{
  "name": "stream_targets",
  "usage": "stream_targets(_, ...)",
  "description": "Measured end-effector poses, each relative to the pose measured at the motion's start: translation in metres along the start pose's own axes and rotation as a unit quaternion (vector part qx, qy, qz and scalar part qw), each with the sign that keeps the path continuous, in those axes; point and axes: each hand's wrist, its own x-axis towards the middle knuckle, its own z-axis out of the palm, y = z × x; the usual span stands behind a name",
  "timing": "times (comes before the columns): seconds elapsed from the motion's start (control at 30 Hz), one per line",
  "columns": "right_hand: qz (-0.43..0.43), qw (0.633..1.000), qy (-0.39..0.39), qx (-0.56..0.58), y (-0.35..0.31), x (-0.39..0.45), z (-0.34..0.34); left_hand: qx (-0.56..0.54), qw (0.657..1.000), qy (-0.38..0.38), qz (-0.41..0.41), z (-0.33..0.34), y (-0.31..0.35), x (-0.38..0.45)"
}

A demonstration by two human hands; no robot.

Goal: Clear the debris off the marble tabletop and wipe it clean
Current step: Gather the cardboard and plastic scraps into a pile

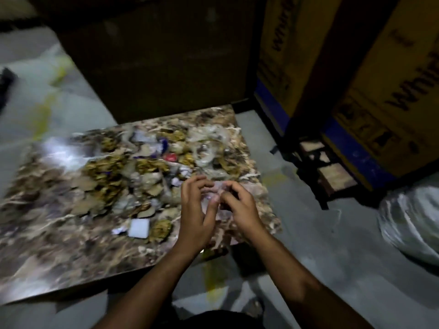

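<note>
Marble tabletop (pixel 47 245), veined in brown, cream and grey, lies low in the dim frame and fills its left and centre. Debris (pixel 133 176) covers the middle and far part of the slab: torn cardboard pieces, yellowish crumpled scraps, bits of white paper, a small red item (pixel 171 157) and crumpled clear plastic (pixel 206 148) toward the far right corner. A white square piece (pixel 139 228) rests flat nearer the front edge, just beside the yellowish scraps. The near left part of the slab is bare and reflects a bright glare.

Both hands meet over the right front part of the tabletop. The left hand (pixel 196 217) is curled, its fingers bent toward the right hand (pixel 240 207), whose fingers are likewise bent inward. Between the fingertips sits a pale, translucent scrap (pixel 213 193); motion blur prevents telling whether either hand actually grips it.

Grey floor (pixel 308 233) with yellow paint marks surrounds the slab. A dark panel (pixel 154 55) stands behind its far edge. Yellow cardboard boxes (pixel 380 91) with a blue band stand at the right, and a light plastic bag (pixel 411 222) rests on the floor below them.
</note>
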Motion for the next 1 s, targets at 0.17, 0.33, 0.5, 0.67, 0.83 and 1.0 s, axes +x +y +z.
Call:
stream_targets(0.17,0.096,0.985,-0.064,0.127,-0.020,0.022,0.125,-0.026,0.994,0.048,-0.094,-0.091,-0.066,0.016)
stream_targets(0.33,0.101,0.979,-0.098,0.149,-0.024,0.047,0.220,-0.151,0.967,-0.032,-0.204,-0.181,-0.132,0.036)
stream_targets(0.5,0.114,0.987,-0.079,0.083,-0.025,0.077,0.250,-0.194,0.950,-0.028,-0.242,-0.226,-0.158,0.050)
stream_targets(0.67,0.011,0.991,0.028,-0.129,-0.025,0.121,0.244,-0.109,0.962,0.045,-0.245,-0.229,-0.191,0.089)
stream_targets(0.83,-0.137,0.902,0.021,-0.410,-0.012,0.181,0.235,0.036,0.979,0.033,-0.200,-0.201,-0.214,0.139)
stream_targets(1.0,-0.175,0.767,-0.114,-0.607,0.001,0.202,0.226,0.258,0.939,-0.046,-0.224,-0.188,-0.232,0.144)
